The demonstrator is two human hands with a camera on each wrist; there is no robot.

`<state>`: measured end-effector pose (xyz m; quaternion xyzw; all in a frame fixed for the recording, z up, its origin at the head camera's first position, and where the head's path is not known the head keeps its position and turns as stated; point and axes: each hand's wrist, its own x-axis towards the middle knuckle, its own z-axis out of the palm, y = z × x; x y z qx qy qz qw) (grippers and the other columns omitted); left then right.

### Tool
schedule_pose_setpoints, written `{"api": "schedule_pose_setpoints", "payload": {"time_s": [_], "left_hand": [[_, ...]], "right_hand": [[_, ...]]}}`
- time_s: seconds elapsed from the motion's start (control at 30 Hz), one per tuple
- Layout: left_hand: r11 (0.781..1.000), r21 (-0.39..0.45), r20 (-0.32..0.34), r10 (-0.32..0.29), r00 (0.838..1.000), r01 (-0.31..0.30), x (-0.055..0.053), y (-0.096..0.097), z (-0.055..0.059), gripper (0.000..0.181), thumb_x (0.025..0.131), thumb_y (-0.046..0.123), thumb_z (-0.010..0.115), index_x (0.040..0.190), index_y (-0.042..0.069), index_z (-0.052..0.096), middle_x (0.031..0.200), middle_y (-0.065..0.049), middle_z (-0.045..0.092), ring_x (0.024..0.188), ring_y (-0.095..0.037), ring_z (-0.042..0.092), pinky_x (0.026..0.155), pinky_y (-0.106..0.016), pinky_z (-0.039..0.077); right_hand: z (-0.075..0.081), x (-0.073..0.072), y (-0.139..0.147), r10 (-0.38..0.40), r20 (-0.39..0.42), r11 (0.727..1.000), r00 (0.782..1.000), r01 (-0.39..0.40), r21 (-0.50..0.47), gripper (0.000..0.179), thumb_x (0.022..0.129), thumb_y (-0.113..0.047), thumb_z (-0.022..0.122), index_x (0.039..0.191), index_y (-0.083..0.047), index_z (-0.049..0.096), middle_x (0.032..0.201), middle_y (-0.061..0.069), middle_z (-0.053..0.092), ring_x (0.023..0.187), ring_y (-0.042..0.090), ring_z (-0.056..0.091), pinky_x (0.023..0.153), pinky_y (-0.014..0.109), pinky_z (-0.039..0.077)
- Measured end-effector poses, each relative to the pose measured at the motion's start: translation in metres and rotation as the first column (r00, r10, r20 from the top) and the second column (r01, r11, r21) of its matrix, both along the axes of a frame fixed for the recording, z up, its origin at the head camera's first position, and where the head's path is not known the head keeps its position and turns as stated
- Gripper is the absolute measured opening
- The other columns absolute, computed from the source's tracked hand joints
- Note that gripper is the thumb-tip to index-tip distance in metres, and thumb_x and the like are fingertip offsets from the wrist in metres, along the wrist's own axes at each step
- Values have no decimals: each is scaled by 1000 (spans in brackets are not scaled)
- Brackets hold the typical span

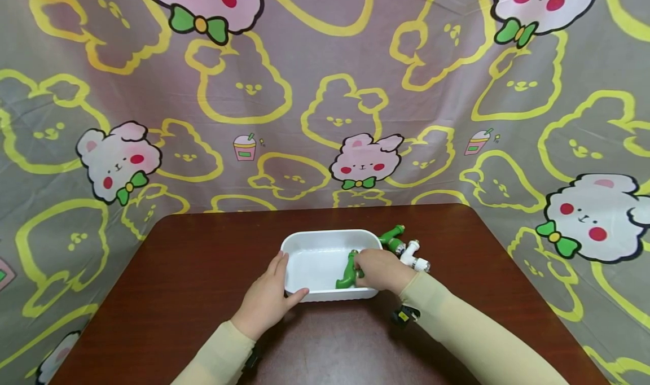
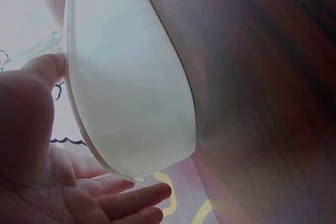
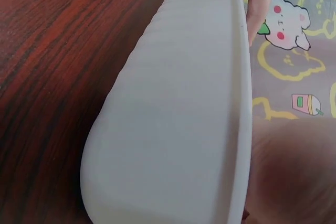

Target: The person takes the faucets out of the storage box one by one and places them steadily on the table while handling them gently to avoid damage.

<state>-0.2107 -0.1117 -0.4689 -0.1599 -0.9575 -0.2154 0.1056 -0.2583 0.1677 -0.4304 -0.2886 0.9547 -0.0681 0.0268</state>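
Note:
A white plastic basin (image 1: 315,296) stands on the table, its long side towards me. My left hand (image 1: 266,300) rests at the basin's left end with fairly straight fingers along the end and the thumb on the near rim; the left wrist view shows this hand (image 2: 58,177) against the rim. Inside the basin's right part, a green tap (image 1: 347,275) is gripped by my right hand (image 1: 383,269), whose fingers partly hide it. From the right wrist, mostly the basin's outer wall (image 3: 168,103) shows, and the tap is hidden behind it.
Just right of the basin, another green tap (image 1: 392,239) and a white tap (image 1: 413,257) with a shiny end lie on the brown table (image 1: 213,255). A patterned cloth (image 1: 284,108) hangs behind and at both sides of the table.

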Motion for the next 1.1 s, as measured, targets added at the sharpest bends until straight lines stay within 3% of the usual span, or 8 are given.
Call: {"api": "schedule_pose_setpoints", "payload": {"time_s": [0.2,0.37,0.63,1.1], "left_hand": [[1000,-3,3,-3,1000,3,0,0,1,92,89,47,79,148,-12,43,155,-30,44,117,-43,67,93,-50,57],[1000,-2,-1,-7,1000,7,1,0,1,91,89,47,79,148,-12,44,154,-31,44,116,-43,67,93,-50,57],[1000,-5,4,-8,1000,8,1,0,3,91,89,47,79,148,-12,43,155,-31,43,116,-43,67,92,-50,57],[1000,5,28,1,1000,-1,1,0,2,91,90,47,78,149,-11,42,156,-30,42,119,-43,66,93,-50,57]], "right_hand": [[-5,-1,1,-7,-34,1000,999,6,-29,13,81,-18,76,81,-15,64,82,-3,56,70,11,48,62,31,46],[-5,-1,1,-8,-37,998,999,6,-60,16,87,-18,74,95,-8,66,89,1,61,73,12,55,67,33,53],[-7,-4,5,37,-84,984,996,-50,-170,20,89,-17,75,100,-5,63,90,3,59,71,9,52,67,27,50],[-7,1,8,25,-66,962,997,-42,-269,27,92,-19,78,109,-3,65,103,4,62,87,13,61,79,32,56]]}}
